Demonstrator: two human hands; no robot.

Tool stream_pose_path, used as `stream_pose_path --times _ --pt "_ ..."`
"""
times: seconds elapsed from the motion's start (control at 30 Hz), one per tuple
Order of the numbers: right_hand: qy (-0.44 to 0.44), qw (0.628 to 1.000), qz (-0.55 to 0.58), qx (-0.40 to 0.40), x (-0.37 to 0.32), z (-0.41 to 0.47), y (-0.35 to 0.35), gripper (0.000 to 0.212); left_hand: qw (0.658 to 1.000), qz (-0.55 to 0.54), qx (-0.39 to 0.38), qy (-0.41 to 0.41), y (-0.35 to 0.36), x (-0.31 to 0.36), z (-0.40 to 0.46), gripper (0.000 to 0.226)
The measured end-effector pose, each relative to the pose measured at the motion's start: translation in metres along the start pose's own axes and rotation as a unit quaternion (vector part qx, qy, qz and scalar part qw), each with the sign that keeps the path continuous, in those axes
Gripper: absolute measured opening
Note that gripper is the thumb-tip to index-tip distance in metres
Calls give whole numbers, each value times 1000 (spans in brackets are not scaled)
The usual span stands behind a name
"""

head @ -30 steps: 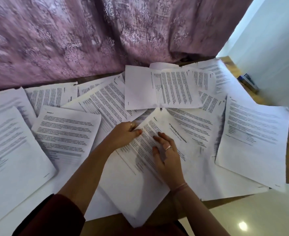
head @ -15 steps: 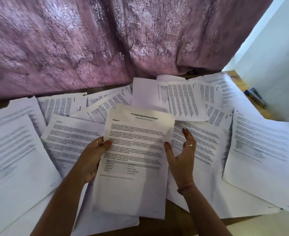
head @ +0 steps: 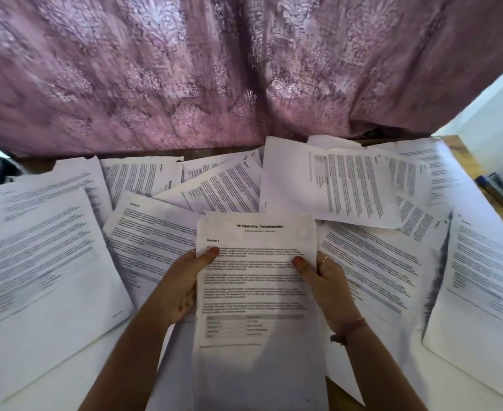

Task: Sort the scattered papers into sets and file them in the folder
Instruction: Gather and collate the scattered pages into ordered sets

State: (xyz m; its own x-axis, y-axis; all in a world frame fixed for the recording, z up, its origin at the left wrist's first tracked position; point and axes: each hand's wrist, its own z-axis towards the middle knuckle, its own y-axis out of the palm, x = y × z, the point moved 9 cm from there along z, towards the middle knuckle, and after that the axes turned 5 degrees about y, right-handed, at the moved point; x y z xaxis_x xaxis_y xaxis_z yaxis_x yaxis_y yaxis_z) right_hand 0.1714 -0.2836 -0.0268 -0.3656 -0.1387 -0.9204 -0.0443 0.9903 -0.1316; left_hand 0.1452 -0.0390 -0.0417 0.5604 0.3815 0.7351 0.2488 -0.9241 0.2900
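We hold one white printed sheet of paper [head: 256,292] up in front of us, above the spread on the table. Its bold heading reads "…le Internship Documentation", the first letters lost to glare, and "Section 1" stands at the upper left; the body text and the small table near the bottom are too blurred to read. Our left hand [head: 182,289] grips the sheet's left edge, thumb on the front and fingers curled behind. Our right hand [head: 324,280] grips the right edge the same way, a ring on one finger and a thin band at the wrist.

Under and around the sheet, the other scattered white printed pages [head: 360,182] overlap one another at many angles across the wooden table [head: 464,155], which shows bare only at the far right corner. A mauve patterned curtain [head: 244,69] hangs behind the table and closes off the view beyond. At the right edge lies a small dark oblong thing [head: 493,188], perhaps a box or book, too unclear to name. The held sheet hides the pages beneath it, and its lower edge runs out of view
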Motion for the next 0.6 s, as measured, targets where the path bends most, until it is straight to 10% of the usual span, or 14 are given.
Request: stream_pose_path --times 0.4,0.6 --pt "21 999 26 7 -8 18 8 26 1000 -26 -1 15 -14 1 8 32" --pt "-244 922 -243 180 -78 9 3 48 1000 -2 -12 29 -17 7 11 25"
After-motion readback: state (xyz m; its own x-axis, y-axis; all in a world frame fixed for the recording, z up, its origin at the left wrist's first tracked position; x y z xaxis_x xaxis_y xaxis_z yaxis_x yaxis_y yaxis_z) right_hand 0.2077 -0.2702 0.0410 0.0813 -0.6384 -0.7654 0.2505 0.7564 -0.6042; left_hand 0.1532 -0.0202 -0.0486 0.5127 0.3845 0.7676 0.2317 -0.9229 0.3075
